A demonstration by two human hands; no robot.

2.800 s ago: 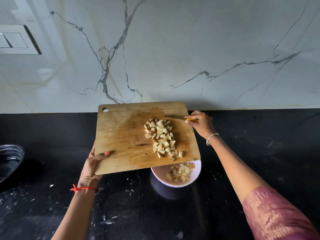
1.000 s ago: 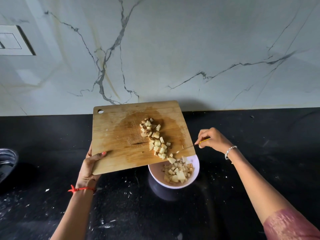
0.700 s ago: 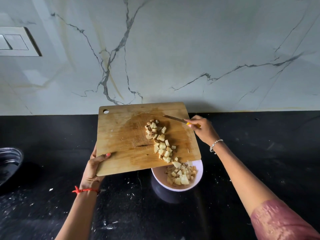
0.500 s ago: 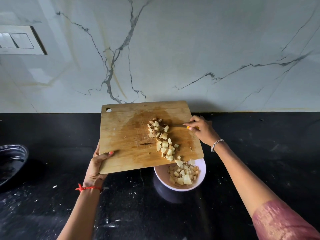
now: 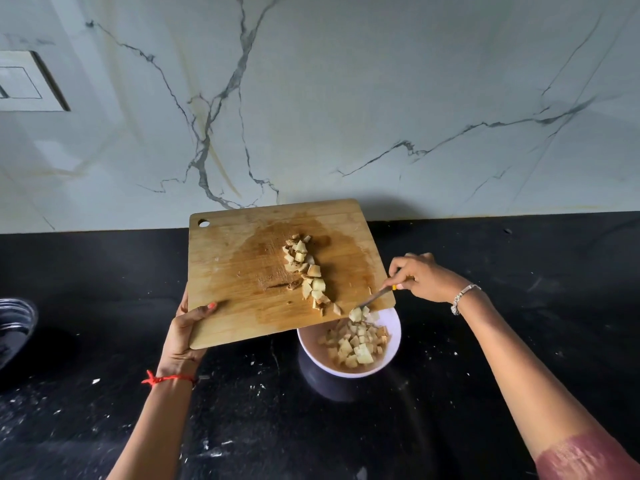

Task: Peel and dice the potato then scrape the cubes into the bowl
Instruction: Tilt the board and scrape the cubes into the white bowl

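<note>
Left hand (image 5: 185,332) gripped tilted cutting board (image 5: 242,271); right hand (image 5: 420,277) grasped knife (image 5: 372,299), blade at potato cubes (image 5: 306,271) above bowl (image 5: 393,327).

Soft diffuse light, pale sheen on marble wall (image 5: 346,98), dim black counter (image 5: 536,258), wide-angle curvature at edges.

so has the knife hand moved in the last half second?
Yes. Against the bowl, the right hand has drawn the knife toward the person; its tip now sits over the bowl's rim.

Far rim of bowl (image 5: 393,337) behind tilted cutting board (image 5: 235,265)
</note>
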